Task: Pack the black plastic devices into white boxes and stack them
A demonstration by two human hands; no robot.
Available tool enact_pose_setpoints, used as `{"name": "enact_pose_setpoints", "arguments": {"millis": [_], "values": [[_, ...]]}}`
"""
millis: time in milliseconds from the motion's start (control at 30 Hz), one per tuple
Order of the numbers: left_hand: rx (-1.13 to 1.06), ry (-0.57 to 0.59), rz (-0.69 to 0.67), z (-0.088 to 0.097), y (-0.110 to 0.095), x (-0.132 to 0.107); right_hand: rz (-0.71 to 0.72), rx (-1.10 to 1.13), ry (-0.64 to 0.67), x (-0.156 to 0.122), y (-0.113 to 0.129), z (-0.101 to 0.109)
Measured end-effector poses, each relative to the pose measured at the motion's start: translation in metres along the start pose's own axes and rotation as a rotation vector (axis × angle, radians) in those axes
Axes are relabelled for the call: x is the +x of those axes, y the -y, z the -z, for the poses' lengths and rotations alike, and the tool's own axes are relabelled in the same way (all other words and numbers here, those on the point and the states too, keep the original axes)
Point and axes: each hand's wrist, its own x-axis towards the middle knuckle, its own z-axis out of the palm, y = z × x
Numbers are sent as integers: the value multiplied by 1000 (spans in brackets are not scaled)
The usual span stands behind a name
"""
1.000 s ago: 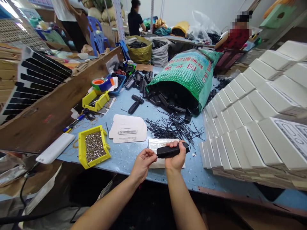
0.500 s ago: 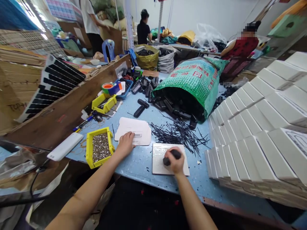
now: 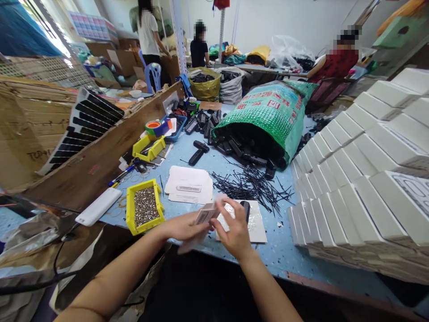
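Above the front edge of the table, my left hand is closed on a folded printed leaflet, partly blurred by motion. My right hand meets the leaflet's right end, thumb and fingers curled at its edge. Behind the right hand, a black handheld device lies on a flat white box, partly hidden. Just beyond my left hand is a stack of white leaflets with a printed drawing on top. To its right spreads a loose heap of thin black sticks.
A yellow bin of small metal pieces stands left of the leaflets. A green woven bag spills black devices behind the sticks. White boxes are piled high at right. A wooden board borders the left. Several people are farther back.
My left hand has lifted a leaflet from the stack and come toward me. My right hand has let go of the black device on the white box and moved left to the leaflet.
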Motion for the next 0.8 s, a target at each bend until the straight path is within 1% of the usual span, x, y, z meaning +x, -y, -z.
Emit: {"name": "enact_pose_setpoints", "arguments": {"millis": [67, 133, 167, 200, 233, 267, 300, 333, 400, 433, 467, 500, 533, 567, 600, 633, 667, 700, 733, 800], "values": [[-192, -59, -11, -21, 15, -7, 40, -38, 51, 2, 13, -4], [-252, -22, -19, -32, 36, -13, 6, -11, 157, -2, 15, -2], [-220, -14, -10, -35, 46, -15, -35, 17, 244, -6, 14, 2], [-151, -38, 9, -35, 53, -18, -87, 53, 336, -10, 12, 5], [-58, -85, 35, -34, 58, -20, -146, 95, 412, -14, 10, 9], [40, -138, 49, -32, 59, -22, -209, 148, 446, -18, 8, 12], [123, -187, 38, -31, 57, -23, -275, 220, 417, -22, 5, 13], [182, -203, 3, -29, 53, -23, -347, 320, 327, -25, 2, 12], [240, -146, -114, -29, 41, -21, -525, 592, 104, -29, -3, 6], [249, -103, -169, -31, 35, -20, -621, 732, 37, -31, -5, 1], [249, -66, -203, -34, 31, -18, -703, 845, 13, -32, -7, -4], [239, -43, -218, -38, 28, -15, -751, 912, 32, -33, -8, -7], [218, -50, -214, -43, 27, -13, -740, 932, 78, -33, -9, -10], [196, -91, -196, -48, 28, -11, -671, 912, 127, -33, -8, -10], [175, -137, -168, -54, 29, -9, -569, 870, 156, -32, -7, -10], [157, -182, -137, -59, 31, -7, -472, 820, 173, -30, -5, -8], [142, -210, -107, -63, 33, -5, -408, 780, 192, -29, -2, -6], [132, -223, -81, -66, 34, -3, -393, 754, 207, -28, 1, -4], [125, -225, -60, -69, 35, -1, -420, 736, 206, -27, 4, -3], [101, -213, -47, -70, 37, 2, -484, 683, 158, -26, 10, -3]]}}
